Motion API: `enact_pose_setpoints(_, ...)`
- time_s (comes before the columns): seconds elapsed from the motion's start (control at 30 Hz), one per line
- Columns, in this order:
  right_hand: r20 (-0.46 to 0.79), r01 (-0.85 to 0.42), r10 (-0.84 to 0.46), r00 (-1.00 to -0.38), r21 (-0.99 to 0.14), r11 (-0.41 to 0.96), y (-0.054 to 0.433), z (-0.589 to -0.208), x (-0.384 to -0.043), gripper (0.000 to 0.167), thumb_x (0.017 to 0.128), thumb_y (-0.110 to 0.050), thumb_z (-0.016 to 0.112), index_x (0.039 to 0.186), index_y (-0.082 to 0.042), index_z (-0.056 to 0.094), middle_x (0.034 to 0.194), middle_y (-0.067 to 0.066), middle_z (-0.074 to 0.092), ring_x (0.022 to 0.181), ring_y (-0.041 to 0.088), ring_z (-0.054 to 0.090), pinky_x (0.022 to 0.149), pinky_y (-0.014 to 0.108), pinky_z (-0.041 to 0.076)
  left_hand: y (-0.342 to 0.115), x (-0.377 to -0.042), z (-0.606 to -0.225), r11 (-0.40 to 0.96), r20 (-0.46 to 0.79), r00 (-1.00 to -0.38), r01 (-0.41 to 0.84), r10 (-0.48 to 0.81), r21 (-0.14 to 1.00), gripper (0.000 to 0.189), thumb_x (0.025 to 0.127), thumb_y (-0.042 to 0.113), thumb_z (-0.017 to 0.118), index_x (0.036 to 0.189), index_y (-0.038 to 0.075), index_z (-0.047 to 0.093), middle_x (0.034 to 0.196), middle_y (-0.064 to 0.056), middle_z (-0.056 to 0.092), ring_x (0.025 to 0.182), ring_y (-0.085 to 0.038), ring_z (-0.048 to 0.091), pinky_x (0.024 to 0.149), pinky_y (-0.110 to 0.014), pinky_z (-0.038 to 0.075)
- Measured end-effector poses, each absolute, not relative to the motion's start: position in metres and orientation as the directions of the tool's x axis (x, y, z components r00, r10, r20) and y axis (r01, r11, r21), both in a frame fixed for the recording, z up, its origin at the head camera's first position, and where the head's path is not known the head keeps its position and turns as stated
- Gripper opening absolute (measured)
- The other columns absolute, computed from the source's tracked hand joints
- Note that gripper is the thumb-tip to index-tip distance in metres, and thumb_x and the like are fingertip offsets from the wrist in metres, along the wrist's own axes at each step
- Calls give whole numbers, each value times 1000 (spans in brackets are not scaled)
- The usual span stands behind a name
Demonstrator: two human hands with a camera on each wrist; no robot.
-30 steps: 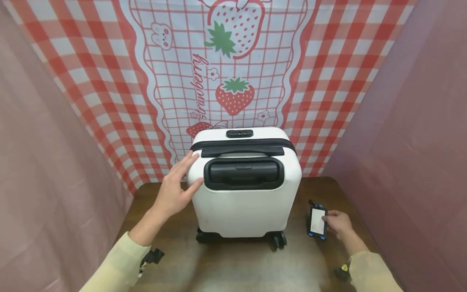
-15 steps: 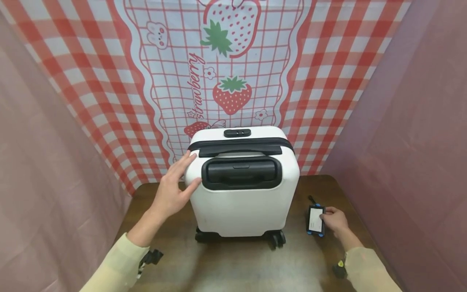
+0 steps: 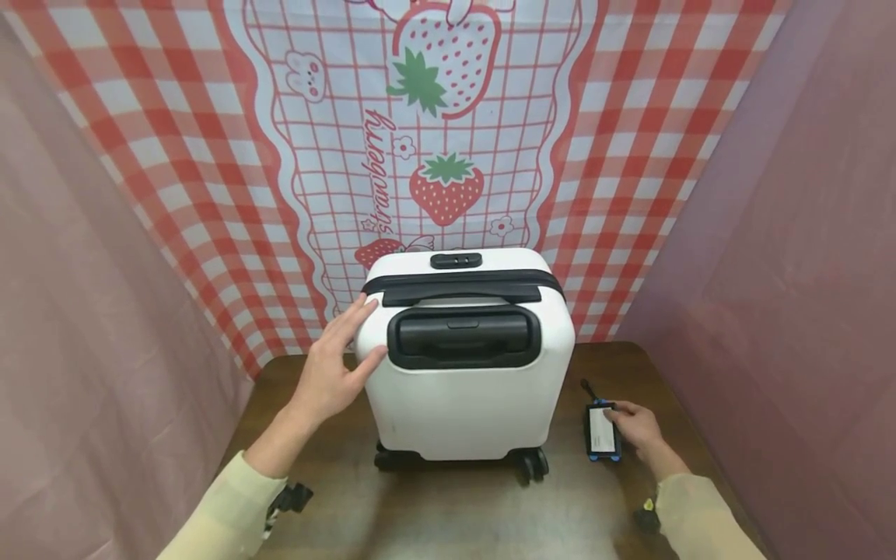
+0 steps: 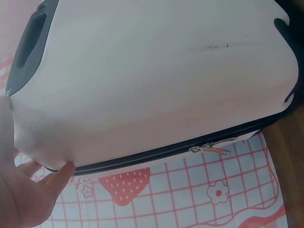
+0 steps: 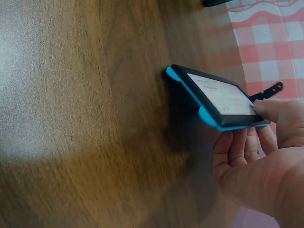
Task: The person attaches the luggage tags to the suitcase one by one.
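A white suitcase stands upright on its black wheels, its recessed black pull handle facing me. My left hand rests on its upper left corner, fingers spread, thumb beside the handle recess. In the left wrist view, the fingertips lie by the black zipper seam, which carries metal zipper pulls. At the right, my right hand pinches a luggage tag by its edge, thumb on the white card. The tag has a blue-and-black frame, and a black strap sticks out from its end.
The suitcase stands on a brown wooden table. Behind it hangs a red-and-white checked cloth with strawberries. Pink curtains close off both sides. A black combination lock sits on the far part of the suitcase top.
My right hand has moved slightly left with the luggage tag, toward the suitcase. The left hand stays on the suitcase corner, and the suitcase stands where it was.
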State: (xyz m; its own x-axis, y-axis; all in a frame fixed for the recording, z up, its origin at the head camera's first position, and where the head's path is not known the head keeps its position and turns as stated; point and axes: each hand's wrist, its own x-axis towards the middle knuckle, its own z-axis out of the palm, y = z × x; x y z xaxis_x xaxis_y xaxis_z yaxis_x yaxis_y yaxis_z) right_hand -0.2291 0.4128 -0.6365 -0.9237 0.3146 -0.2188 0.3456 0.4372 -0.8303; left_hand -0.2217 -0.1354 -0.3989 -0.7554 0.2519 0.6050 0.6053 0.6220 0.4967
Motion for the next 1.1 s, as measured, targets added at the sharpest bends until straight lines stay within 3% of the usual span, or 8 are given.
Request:
enact_pose_setpoints(0.23, -147, 300, 319, -936, -809, 506, 408, -631, -237, 44, 102, -18, 63, 132, 15, 61, 127, 35, 67, 94, 16, 64, 73, 20, 48, -136, -224, -398, 625, 617, -746, 612, 252, 485, 72, 95, 28, 80, 160, 23, 50, 168, -12, 46, 149, -39, 52, 102, -55, 59)
enact_pose_setpoints(0.37, -120, 259, 288, -950, -820, 510, 405, -630, -241, 35, 102, -13, 62, 125, 14, 64, 136, 31, 68, 103, 17, 68, 74, 15, 48, -136, -224, -397, 627, 621, -745, 610, 245, 484, 72, 94, 27, 80, 160, 23, 50, 167, -12, 46, 149, -40, 52, 103, -56, 58)
enact_pose_setpoints(0.5, -131, 232, 245, -961, -863, 450, 402, -632, -240, 29, 104, -8, 59, 123, 15, 60, 124, 30, 74, 89, 9, 68, 71, 16, 52, -135, -223, -397, 630, 612, -751, 605, 248, 487, 72, 95, 28, 80, 160, 23, 50, 168, -12, 46, 149, -40, 52, 104, -56, 58)
enact_pose_setpoints(0.63, -150, 222, 220, -964, -909, 353, 400, -633, -236, 30, 106, -5, 54, 127, 17, 53, 103, 18, 76, 74, 7, 65, 66, 24, 56, -135, -223, -399, 631, 603, -758, 600, 250, 492, 72, 95, 28, 79, 160, 23, 50, 168, -12, 45, 150, -40, 51, 104, -56, 58)
enact_pose_setpoints(0.8, -124, 190, 214, -969, -928, 320, 398, -629, -234, 29, 107, -4, 53, 128, 16, 51, 108, 24, 75, 76, 7, 66, 66, 25, 58, -135, -223, -399, 626, 610, -752, 606, 249, 491, 72, 94, 27, 79, 160, 22, 50, 168, -12, 45, 150, -40, 51, 103, -56, 59)
enact_pose_setpoints(0.93, -32, 120, 209, -977, -897, 425, 395, -621, -234, 26, 107, -4, 55, 126, 13, 56, 126, 38, 68, 90, 8, 68, 70, 19, 56, -135, -223, -400, 626, 614, -749, 608, 249, 488, 72, 95, 27, 79, 160, 22, 50, 168, -12, 46, 150, -40, 51, 103, -57, 59)
enact_pose_setpoints(1.03, 86, 43, 213, -973, -844, 535, 393, -610, -234, 23, 105, -5, 57, 123, 10, 62, 130, 38, 67, 110, 22, 72, 80, 11, 52, -134, -223, -400, 626, 616, -748, 608, 247, 488, 72, 94, 27, 80, 160, 22, 50, 168, -11, 46, 150, -40, 51, 104, -57, 58)
enact_pose_setpoints(1.1, 149, 3, 214, -965, -814, 580, 392, -602, -234, 22, 105, -6, 58, 120, 8, 65, 130, 36, 69, 122, 36, 70, 90, 14, 54, -134, -223, -401, 624, 618, -746, 611, 248, 487, 72, 94, 27, 80, 160, 22, 50, 168, -12, 46, 150, -40, 51, 104, -57, 58)
